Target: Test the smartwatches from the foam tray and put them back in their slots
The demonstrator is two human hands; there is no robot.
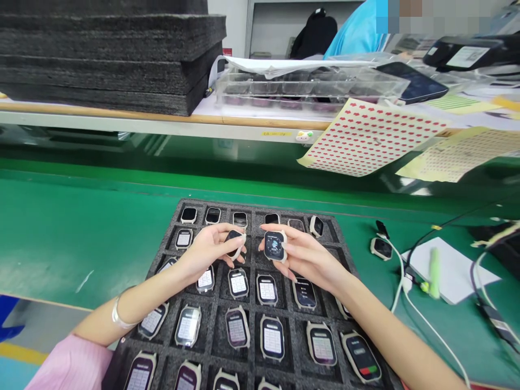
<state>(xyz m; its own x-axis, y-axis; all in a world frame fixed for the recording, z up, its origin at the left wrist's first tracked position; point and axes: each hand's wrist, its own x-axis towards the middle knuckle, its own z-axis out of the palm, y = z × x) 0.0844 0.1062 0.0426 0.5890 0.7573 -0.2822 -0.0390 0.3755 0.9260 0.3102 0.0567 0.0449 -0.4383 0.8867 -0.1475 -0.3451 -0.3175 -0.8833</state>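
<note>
My left hand (pixel 215 244) is closed on a smartwatch case (pixel 233 245), tilted, with thumb and fingers at its edges. Beside it, my right hand (pixel 303 249) grips a second smartwatch case (pixel 273 246) whose lit screen shows a dark dial with a blue picture. Neither case has a strap. Both are held above a black foam tray (pixel 254 259) with square pockets. In the pockets lie several more pale-framed smartwatches, such as a lit one (pixel 238 283) and one with red and green buttons (pixel 361 357). My hands and forearms hide some pockets.
The tray rests on a green table (pixel 73 227). To the right are another watch (pixel 381 248), white cables (pixel 430 330) and a white sheet (pixel 450 271). A shelf above carries stacked black foam (pixel 101 59), clear plastic trays (pixel 304 86) and overhanging sticker sheets (pixel 369 138). Someone's blue sleeve (pixel 357 30) shows behind.
</note>
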